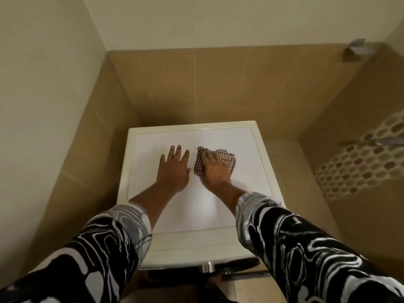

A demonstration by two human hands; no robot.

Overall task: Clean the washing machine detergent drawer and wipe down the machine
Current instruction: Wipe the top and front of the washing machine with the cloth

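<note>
The washing machine [251,147] stands in a tiled corner, low in the middle of the head view, and only its white top panel and a strip of its front edge can be seen. The detergent drawer is not visible from this angle.

The step in hand seems to be the wiping of the machine's top. The right hand [213,172] lies on a crumpled checked cloth [230,160] a little right of the middle of the panel. Its grip is a flat press: the fingers are laid over the cloth and push it down onto the surface, and they do not plainly pinch it. The thumb cannot be seen. The left hand [173,170] rests just beside it on the bare panel, palm down, its grip spread wide and holding nothing. It probably serves as a support while the person leans forward.

How much of the top is already wiped cannot be judged, because the panel looks equally white everywhere.

The next move probably calls for sliding the cloth across the panel with even pressure, out to the rim and into the far corners. The left hand would have to be lifted or shifted so that the area under it is also reached. The cloth is bunched, so it may need to be flattened to cover more surface.
</note>
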